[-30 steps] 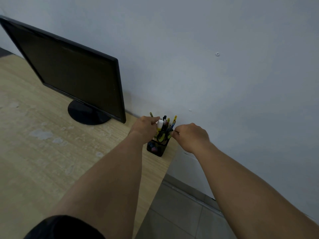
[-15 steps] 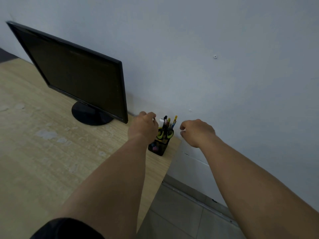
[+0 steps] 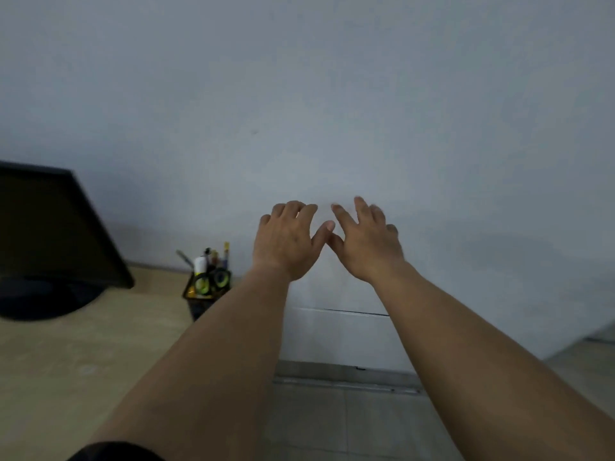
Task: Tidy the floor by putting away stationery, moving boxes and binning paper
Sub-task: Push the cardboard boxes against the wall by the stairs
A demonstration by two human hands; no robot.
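Both hands, left (image 3: pixel 286 242) and right (image 3: pixel 364 242), hang spread and empty right of the pen pot (image 3: pixel 207 283); a careless elbow could topple it.

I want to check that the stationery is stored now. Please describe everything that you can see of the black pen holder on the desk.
The pen holder is a small black box-shaped cup, seemingly mesh, standing upright near the right end of the wooden desk, close to the wall. It is full: pens and pencils stick out above the rim, with a white-capped item and yellow-green scissor handles. The left forearm hides its lower right corner. Neither hand touches it. The picture is blurred, so finer details are unclear.
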